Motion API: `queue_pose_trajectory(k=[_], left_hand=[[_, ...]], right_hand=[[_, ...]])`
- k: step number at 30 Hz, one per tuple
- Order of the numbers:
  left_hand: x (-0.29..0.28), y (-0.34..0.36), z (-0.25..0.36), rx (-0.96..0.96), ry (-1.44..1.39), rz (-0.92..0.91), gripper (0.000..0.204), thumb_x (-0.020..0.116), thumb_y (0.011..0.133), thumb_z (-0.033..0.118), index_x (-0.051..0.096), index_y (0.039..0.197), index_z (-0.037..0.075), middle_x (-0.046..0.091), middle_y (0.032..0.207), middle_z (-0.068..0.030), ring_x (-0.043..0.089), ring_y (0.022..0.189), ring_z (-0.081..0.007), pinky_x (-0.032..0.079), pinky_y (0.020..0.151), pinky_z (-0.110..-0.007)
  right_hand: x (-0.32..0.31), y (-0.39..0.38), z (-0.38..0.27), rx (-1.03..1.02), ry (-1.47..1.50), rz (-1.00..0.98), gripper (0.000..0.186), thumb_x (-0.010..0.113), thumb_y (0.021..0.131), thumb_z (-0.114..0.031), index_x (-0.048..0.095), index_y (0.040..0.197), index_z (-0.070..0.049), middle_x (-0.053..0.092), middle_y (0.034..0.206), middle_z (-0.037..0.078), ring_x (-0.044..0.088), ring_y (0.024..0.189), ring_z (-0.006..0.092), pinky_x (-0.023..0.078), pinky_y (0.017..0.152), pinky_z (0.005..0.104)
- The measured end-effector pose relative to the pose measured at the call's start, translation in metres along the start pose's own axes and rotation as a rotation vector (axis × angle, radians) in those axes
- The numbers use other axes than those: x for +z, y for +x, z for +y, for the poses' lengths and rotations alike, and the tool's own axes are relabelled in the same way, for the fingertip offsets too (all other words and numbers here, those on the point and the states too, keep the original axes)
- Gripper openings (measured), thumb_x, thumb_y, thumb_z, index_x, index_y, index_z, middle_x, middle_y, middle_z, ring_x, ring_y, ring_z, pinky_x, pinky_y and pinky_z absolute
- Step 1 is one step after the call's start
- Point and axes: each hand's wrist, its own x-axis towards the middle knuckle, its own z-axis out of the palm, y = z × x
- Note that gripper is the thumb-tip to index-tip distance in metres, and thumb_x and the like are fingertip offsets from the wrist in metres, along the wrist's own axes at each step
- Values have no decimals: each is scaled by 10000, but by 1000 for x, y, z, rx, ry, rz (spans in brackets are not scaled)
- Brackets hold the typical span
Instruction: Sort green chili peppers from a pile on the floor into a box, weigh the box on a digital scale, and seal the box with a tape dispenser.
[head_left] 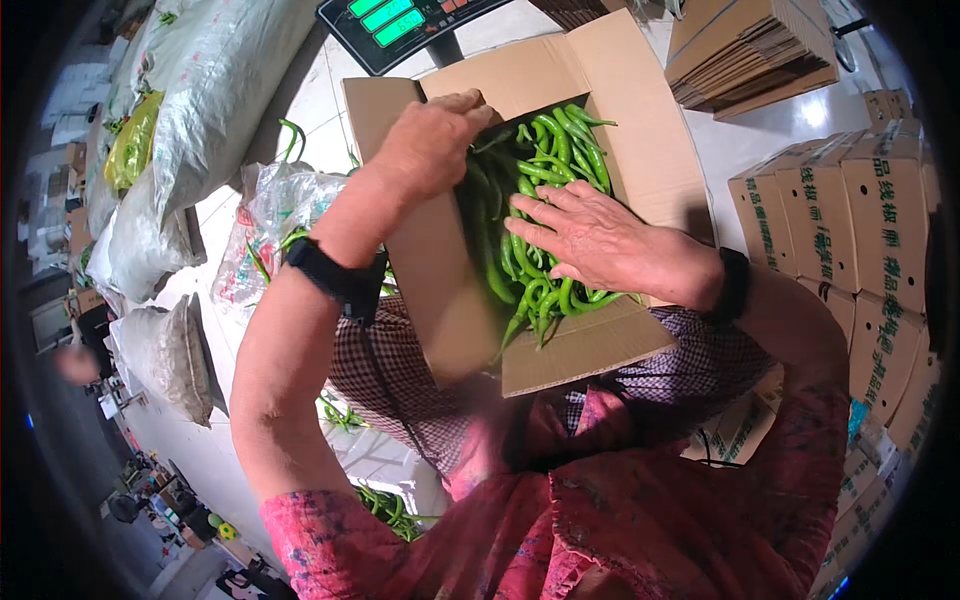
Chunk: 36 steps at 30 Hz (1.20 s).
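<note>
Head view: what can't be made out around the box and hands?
In the head view:
Floor of the box: hidden under the peppers.
Peppers beneath the right hand: covered by it.
Palm of the left hand: hidden by its back.
Scale: cut off by top edge.

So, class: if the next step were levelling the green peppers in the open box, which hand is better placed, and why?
Probably the right hand: it lies spread, palm down, over the green peppers, whereas the left hand is at the far-left corner of the cardboard box.
</note>
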Motion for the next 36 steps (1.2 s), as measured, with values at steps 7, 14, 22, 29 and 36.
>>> queue_pose_trajectory(k=[7, 14, 22, 29, 36], left_hand=[[16, -4, 18, -106, 164, -44, 588, 553, 794, 14, 477, 1366, 124, 439, 1413, -179, 451, 1299, -324, 409, 1035, -424], [22, 0, 37, -89, 338, -150, 725, 564, 799, 25, 424, 1431, 353, 285, 1451, -309, 375, 1310, -466, 447, 970, -463], [39, -7, 25, 32, 430, -33, 715, 560, 813, 40, 418, 1439, 355, 324, 1400, -349, 423, 1237, -474, 485, 905, -436], [33, -10, 33, 15, 434, -53, 787, 558, 791, 1, 373, 1465, 362, 294, 1429, -294, 390, 1280, -447, 467, 926, -445], [33, -7, 32, -4, 358, -80, 862, 574, 730, -58, 385, 1457, 366, 312, 1408, -266, 383, 1287, -425, 459, 938, -446]], right_hand=[[-28, 0, 8, 86, 129, -37, 436, 684, 832, -241, 562, 1170, 7, 554, 1263, 159, 511, 1146, 298, 419, 963, 404], [-25, 10, 50, 324, 111, 156, 502, 647, 870, -242, 512, 1264, 38, 526, 1290, 216, 482, 1177, 367, 386, 1035, 430], [-23, 2, 37, 315, 166, 3, 534, 654, 870, -257, 503, 1274, 56, 515, 1293, 220, 452, 1204, 391, 376, 1044, 435], [-67, -47, -37, -34, 227, -166, 569, 717, 784, -241, 545, 1255, 28, 515, 1268, 209, 451, 1241, 362, 394, 1016, 454], [-40, -64, -19, 198, 256, 266, 294, 686, 756, -131, 616, 1009, 0, 565, 1087, 171, 546, 1052, 340, 460, 877, 450]])
